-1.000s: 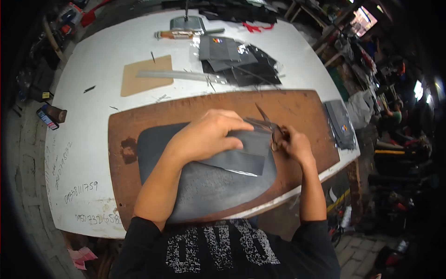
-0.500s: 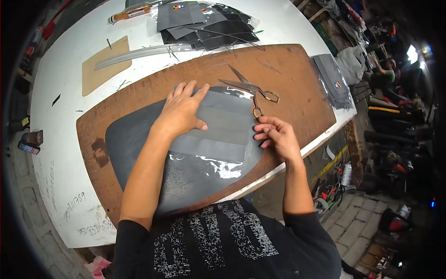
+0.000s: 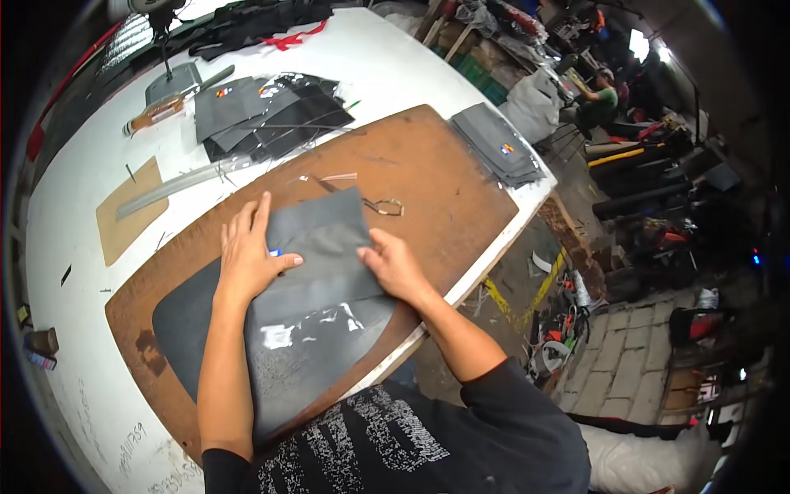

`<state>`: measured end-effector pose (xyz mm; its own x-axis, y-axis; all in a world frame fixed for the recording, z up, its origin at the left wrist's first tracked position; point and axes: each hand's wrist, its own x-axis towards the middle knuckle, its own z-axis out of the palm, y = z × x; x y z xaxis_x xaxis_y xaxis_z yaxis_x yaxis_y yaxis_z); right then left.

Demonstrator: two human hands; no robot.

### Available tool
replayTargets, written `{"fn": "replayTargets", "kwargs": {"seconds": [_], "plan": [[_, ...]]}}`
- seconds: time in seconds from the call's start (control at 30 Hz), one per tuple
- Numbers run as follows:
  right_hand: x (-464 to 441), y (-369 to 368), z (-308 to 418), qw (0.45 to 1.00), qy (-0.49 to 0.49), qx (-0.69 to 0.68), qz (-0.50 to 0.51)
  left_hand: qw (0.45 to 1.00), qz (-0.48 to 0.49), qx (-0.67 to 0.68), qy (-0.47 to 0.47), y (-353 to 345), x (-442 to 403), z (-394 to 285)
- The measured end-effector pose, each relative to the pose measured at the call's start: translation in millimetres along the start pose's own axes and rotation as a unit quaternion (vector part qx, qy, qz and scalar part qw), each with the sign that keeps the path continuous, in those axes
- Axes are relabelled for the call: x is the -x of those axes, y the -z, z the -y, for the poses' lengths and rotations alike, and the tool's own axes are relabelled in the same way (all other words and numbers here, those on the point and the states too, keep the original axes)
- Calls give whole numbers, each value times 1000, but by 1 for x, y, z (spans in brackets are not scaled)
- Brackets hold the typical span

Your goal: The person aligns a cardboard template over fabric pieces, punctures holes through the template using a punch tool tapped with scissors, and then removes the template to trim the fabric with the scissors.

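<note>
A dark grey fabric-like sheet (image 3: 321,243) lies in front of me, with shiny clear plastic (image 3: 309,329) along its near side. My left hand (image 3: 245,259) rests on its left edge, fingers stretched out and thumb on the sheet. Beside that thumb a small blue and white mark (image 3: 275,253) shows. At the right edge my right hand (image 3: 395,265) has its fingers curled round the sheet, its fingertips partly hidden. Scissors (image 3: 387,207) lie just beyond, their blades partly covered by the sheet. Underneath is a smooth black mat (image 3: 185,317).
A brown board (image 3: 461,193) carries the mat on a white table (image 3: 62,247). Stacked grey pieces (image 3: 490,144) lie at the right, and more plastic-covered pieces (image 3: 280,119) at the back. A bottle (image 3: 156,114) and tan card (image 3: 132,218) are left. A person (image 3: 605,103) is far off.
The view has turned, showing more of the table's back. My right hand has closed on the sheet's right edge. The sheet's far edge now overlaps the scissors, which lay uncovered before.
</note>
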<state>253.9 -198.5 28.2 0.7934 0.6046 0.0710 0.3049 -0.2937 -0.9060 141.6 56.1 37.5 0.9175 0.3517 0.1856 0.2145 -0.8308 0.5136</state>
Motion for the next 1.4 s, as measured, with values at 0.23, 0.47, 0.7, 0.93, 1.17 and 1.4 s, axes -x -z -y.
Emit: {"fn": "replayTargets", "kwargs": {"seconds": [0.23,0.47,0.7,0.93,1.17,1.4], "plan": [[-57,154,6,958,105,-77,-255,995,-94,18,27,-20,-9,34],[-132,296,-44,886,123,-170,-414,996,-72,20,54,-23,-10,34],[-117,314,-152,783,-146,201,-571,996,-58,27,60,-20,-9,31],[-69,221,-142,803,10,358,-477,996,-71,13,44,-23,-9,34],[-47,178,98,889,318,-46,-326,986,-144,63,54,-30,-12,44],[84,161,252,625,761,-99,-143,866,-296,394,-89,118,40,-34]]}}
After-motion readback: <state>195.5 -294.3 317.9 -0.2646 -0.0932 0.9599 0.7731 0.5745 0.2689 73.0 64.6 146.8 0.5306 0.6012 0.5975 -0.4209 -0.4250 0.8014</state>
